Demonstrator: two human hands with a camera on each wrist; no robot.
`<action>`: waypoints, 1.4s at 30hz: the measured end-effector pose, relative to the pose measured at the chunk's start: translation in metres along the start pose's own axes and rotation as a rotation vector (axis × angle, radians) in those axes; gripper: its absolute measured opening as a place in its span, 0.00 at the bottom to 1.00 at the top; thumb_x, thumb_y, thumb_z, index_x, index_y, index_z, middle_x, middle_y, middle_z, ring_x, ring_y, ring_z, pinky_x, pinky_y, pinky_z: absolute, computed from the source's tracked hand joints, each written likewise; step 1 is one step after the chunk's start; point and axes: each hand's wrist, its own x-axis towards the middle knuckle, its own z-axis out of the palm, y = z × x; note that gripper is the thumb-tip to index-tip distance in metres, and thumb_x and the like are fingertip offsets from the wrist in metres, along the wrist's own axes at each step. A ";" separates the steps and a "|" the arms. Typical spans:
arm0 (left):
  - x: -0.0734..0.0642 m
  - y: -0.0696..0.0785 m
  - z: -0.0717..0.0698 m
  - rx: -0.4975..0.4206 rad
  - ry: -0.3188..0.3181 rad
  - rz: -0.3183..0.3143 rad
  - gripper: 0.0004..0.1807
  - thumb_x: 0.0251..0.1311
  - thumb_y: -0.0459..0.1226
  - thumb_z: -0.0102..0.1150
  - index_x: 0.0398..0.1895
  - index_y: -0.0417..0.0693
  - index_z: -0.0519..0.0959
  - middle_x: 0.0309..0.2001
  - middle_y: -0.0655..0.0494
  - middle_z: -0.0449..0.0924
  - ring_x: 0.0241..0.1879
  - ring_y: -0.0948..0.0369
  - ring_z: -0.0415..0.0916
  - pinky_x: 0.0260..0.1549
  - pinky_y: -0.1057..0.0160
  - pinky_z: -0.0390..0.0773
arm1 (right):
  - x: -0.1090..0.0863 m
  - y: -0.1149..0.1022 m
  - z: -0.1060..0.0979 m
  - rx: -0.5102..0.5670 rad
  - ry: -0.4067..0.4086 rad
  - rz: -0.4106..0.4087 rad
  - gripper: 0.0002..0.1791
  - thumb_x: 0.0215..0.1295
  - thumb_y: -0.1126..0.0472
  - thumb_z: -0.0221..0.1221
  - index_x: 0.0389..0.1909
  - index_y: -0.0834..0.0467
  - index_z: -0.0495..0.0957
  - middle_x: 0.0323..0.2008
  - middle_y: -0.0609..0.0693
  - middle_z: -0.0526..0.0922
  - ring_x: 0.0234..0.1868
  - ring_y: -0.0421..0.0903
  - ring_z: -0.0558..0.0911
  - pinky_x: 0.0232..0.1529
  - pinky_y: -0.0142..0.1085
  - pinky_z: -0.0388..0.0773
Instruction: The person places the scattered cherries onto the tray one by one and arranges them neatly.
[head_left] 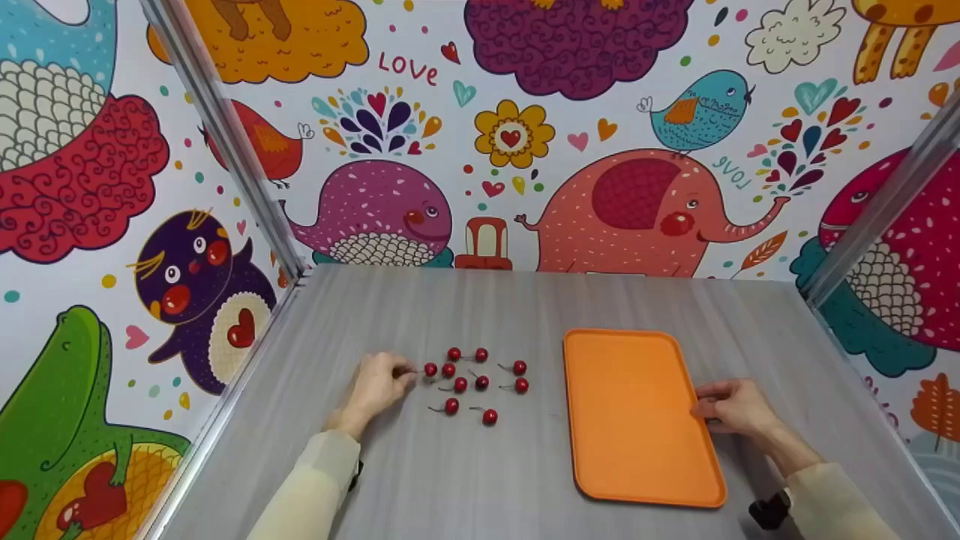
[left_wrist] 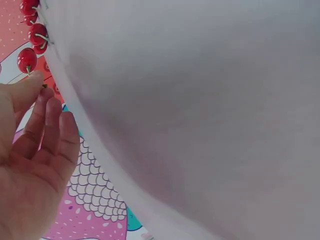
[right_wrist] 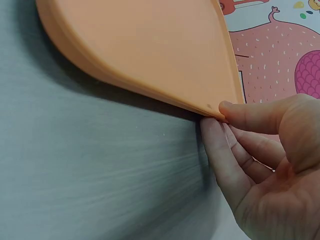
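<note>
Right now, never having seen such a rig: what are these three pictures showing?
No robot here: the left grip and right grip are a person's bare hands. The wide picture comes from a head-worn camera looking forward and down; the other two come from cameras on the left and right wrists. On the gray table are an orange tray and, left of it, a group of red cherries. The left grip pinches one cherry by its stem; the right grip holds the tray's right edge. Cartoon-printed walls stand behind and beside.
</note>
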 end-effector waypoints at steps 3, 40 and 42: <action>0.002 0.005 -0.001 -0.012 -0.006 0.006 0.03 0.69 0.31 0.76 0.37 0.47 0.95 0.36 0.54 0.95 0.36 0.59 0.90 0.40 0.53 0.89 | 0.000 0.000 0.000 -0.002 0.001 0.000 0.27 0.72 0.66 0.72 0.65 0.79 0.80 0.44 0.55 0.95 0.43 0.44 0.93 0.44 0.44 0.94; 0.050 0.095 0.028 -0.072 -0.113 0.199 0.06 0.74 0.37 0.73 0.44 0.46 0.96 0.41 0.51 0.95 0.42 0.54 0.91 0.47 0.50 0.91 | 0.002 0.004 0.002 0.021 0.016 0.000 0.26 0.74 0.67 0.69 0.65 0.79 0.80 0.45 0.58 0.96 0.43 0.44 0.94 0.44 0.45 0.95; 0.053 0.101 0.032 -0.065 -0.141 0.199 0.07 0.75 0.37 0.72 0.45 0.45 0.96 0.43 0.51 0.96 0.43 0.54 0.92 0.48 0.50 0.91 | 0.001 0.003 0.002 0.013 0.021 -0.001 0.25 0.74 0.67 0.68 0.65 0.79 0.80 0.45 0.58 0.96 0.43 0.44 0.94 0.44 0.45 0.95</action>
